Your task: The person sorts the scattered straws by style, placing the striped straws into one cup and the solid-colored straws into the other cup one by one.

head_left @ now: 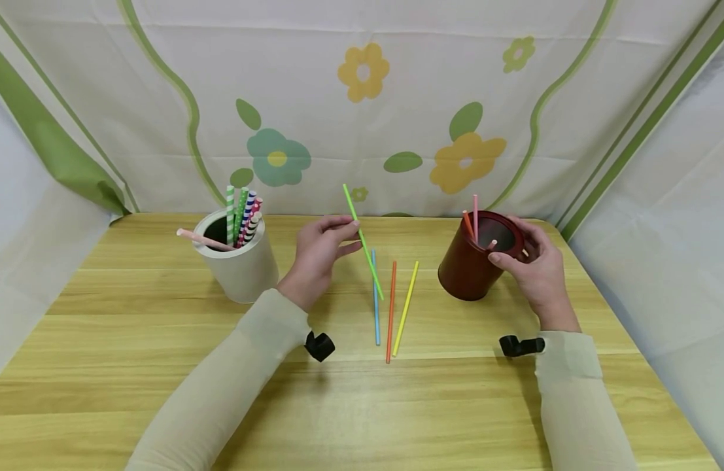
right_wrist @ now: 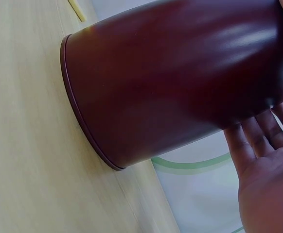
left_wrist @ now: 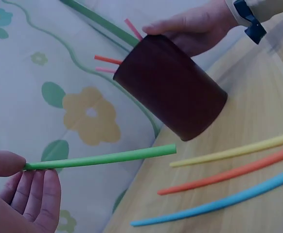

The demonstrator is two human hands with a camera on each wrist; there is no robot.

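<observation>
My left hand [head_left: 322,255] pinches a green straw [head_left: 370,265] between thumb and fingers, above the table. In the head view the straw's lower end overlaps a blue straw [head_left: 376,314] lying on the wood. Beside that lie an orange straw [head_left: 391,314] and a yellow straw [head_left: 406,307], roughly side by side. My right hand [head_left: 538,268] holds a dark red cup [head_left: 464,268] by its right side, thumb at the rim and fingers round the far side. An orange straw [left_wrist: 107,59] and two pink ones stick out of this cup.
A white cup [head_left: 241,271] stands at the left on the table [head_left: 338,405], with several patterned paper straws [head_left: 242,216] and a leaning pink straw [head_left: 205,241] in it. Behind the table hangs a flowered curtain [head_left: 314,85]; pale cloth [head_left: 679,229] flanks the right side.
</observation>
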